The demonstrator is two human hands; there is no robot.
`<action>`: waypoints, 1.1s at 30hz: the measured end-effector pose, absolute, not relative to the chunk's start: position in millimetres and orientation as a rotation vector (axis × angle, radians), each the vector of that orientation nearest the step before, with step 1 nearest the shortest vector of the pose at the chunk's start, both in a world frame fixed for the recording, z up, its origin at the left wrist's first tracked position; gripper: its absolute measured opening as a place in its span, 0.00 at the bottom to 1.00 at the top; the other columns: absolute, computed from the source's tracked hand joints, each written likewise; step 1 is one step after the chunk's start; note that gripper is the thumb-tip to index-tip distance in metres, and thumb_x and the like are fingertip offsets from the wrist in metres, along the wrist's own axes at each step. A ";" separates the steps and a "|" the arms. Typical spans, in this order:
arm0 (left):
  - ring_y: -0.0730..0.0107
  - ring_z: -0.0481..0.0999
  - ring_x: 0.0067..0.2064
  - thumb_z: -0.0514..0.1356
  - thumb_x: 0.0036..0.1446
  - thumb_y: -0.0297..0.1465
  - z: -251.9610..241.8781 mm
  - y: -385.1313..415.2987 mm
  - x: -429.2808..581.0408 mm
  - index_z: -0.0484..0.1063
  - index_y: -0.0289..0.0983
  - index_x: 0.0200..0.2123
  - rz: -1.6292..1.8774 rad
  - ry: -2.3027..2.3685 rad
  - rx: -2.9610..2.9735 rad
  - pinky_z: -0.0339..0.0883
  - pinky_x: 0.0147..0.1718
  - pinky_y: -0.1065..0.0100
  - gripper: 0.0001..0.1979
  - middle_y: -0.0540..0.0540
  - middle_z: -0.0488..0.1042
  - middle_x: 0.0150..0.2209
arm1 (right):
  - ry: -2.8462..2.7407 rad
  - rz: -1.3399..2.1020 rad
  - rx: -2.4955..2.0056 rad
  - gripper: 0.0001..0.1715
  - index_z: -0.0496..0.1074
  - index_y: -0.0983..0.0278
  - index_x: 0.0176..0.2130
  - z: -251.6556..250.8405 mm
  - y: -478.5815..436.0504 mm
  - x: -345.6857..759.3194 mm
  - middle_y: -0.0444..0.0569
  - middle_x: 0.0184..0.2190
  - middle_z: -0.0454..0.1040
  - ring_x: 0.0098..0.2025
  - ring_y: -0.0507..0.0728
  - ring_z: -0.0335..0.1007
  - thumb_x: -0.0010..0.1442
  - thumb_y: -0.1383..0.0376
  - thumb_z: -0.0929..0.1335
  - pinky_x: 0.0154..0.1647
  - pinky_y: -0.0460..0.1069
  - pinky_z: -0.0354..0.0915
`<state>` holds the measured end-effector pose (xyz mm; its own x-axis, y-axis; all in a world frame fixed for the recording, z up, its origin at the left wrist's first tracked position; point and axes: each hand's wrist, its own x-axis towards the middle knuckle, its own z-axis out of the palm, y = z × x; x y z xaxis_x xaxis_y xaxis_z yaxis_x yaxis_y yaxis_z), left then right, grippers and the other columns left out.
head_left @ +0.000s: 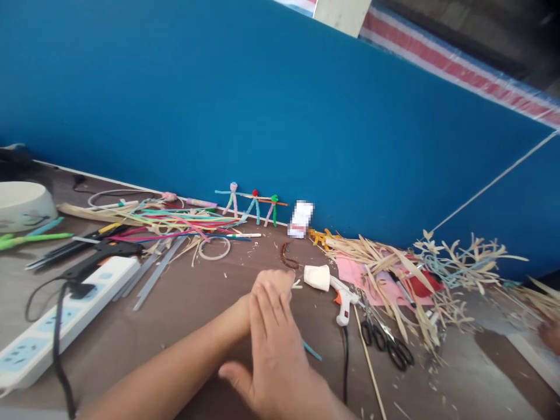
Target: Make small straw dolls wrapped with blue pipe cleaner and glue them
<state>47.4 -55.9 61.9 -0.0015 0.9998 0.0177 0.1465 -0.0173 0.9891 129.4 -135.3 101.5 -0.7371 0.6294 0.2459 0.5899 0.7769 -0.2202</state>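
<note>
My left hand (272,283) reaches in from the lower left over the brown table, fingers curled away from view. A short pale strip (297,284) shows just past its fingertips; whether the hand grips it is hidden. My right hand (280,350) lies across the left wrist and back of the hand, fingers stretched out and thumb apart. Beyond the hands is a string of small brown beads (287,256). To their right lies a white glue gun (345,300), its nozzle end by a white cup-shaped piece (317,277). A blue pipe cleaner (312,350) sits beside the right hand.
Two pairs of scissors (400,353) and dried husk strips (394,262) lie right. Three pipe-cleaner figures (255,207) stand against the blue partition (262,105). Left are a power strip (65,318), a black glue gun (102,254) and glue sticks (160,274). Another person's hand (550,335) is far right.
</note>
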 end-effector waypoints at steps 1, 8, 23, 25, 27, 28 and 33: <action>0.54 0.68 0.44 0.59 0.37 0.23 69.0 -52.2 45.2 0.69 0.38 0.19 1.136 1.339 1.359 0.58 0.40 0.61 0.04 0.43 0.73 0.25 | -2.677 0.212 -0.912 0.48 0.42 0.75 0.59 96.9 -143.2 128.3 0.61 0.60 0.40 0.60 0.68 0.33 0.51 0.48 0.60 0.58 0.62 0.40; 0.70 0.68 0.21 0.55 0.39 0.26 84.9 -47.5 21.3 0.65 0.35 0.20 1.021 1.325 1.437 0.58 0.22 0.71 0.01 0.49 0.69 0.17 | -2.430 0.557 -0.879 0.11 0.68 0.55 0.39 111.6 -148.5 163.1 0.42 0.31 0.74 0.34 0.55 0.68 0.56 0.58 0.60 0.51 0.52 0.56; 0.79 0.62 0.17 0.56 0.41 0.29 29.4 -62.3 24.6 0.63 0.33 0.22 1.184 1.107 1.070 0.55 0.19 0.75 0.04 0.54 0.65 0.14 | -2.568 0.105 -1.540 0.08 0.67 0.63 0.32 81.5 -87.0 162.2 0.48 0.31 0.69 0.36 0.55 0.64 0.56 0.68 0.59 0.33 0.47 0.56; 0.78 0.62 0.17 0.55 0.41 0.28 27.8 -63.2 22.8 0.64 0.33 0.22 1.169 1.200 1.156 0.55 0.18 0.76 0.03 0.54 0.64 0.14 | -2.631 0.068 -1.531 0.09 0.67 0.63 0.32 83.6 -87.1 161.6 0.49 0.31 0.69 0.35 0.55 0.64 0.57 0.68 0.59 0.32 0.47 0.56; 0.78 0.62 0.17 0.55 0.40 0.27 26.8 -63.7 22.0 0.65 0.34 0.21 1.145 1.252 1.231 0.54 0.18 0.76 0.02 0.55 0.64 0.14 | -2.691 0.047 -1.514 0.10 0.67 0.63 0.33 87.9 -85.5 160.8 0.49 0.30 0.69 0.32 0.55 0.65 0.57 0.69 0.58 0.31 0.47 0.55; 0.78 0.62 0.17 0.55 0.40 0.27 26.5 -64.0 21.9 0.65 0.34 0.21 1.132 1.258 1.262 0.54 0.18 0.76 0.02 0.55 0.65 0.14 | -2.712 0.035 -1.508 0.11 0.67 0.63 0.33 90.8 -84.1 160.4 0.48 0.30 0.69 0.31 0.55 0.65 0.58 0.69 0.57 0.30 0.47 0.55; 0.77 0.65 0.19 0.56 0.40 0.28 27.6 -66.1 21.1 0.66 0.33 0.22 1.059 1.150 1.317 0.56 0.20 0.75 0.03 0.52 0.70 0.17 | -2.715 0.023 -1.448 0.12 0.68 0.64 0.31 109.3 -68.2 162.2 0.48 0.29 0.69 0.31 0.54 0.65 0.58 0.67 0.57 0.30 0.47 0.55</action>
<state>21.1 -66.1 27.6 0.1483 0.9888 -0.0152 0.0665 0.0054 0.9978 162.2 -68.2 109.3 -0.5552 0.8302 0.0498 0.8292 0.5572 -0.0439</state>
